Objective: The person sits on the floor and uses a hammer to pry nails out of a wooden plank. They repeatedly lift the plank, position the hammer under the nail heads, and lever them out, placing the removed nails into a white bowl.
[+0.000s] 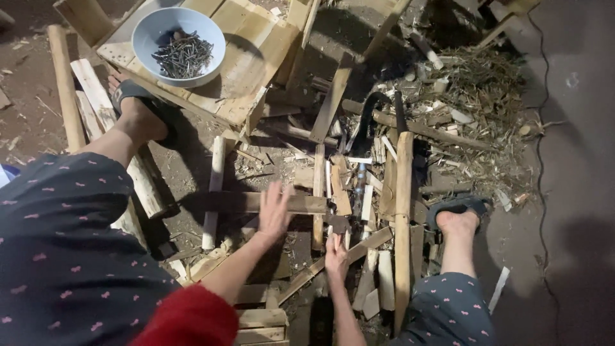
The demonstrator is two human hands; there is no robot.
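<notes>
2 hands work low among the scrap wood. Our left hand (274,210) hovers with fingers spread wide, blurred, over a flat wooden slat (291,204) lying crosswise. Our right hand (336,255) is closed around a hammer (338,224), its dark head just beside the slat's end. Farther off, a pale blue bowl of nails (179,46) sits on a wooden pallet (256,45) near our left foot (138,115).

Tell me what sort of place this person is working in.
Probably a rough, informal woodworking spot on a bare dirt floor. Offcuts and wood scraps lie heaped about, a bowl of nails rests on a slatted wooden panel, and the left hand presses a plank.
</notes>
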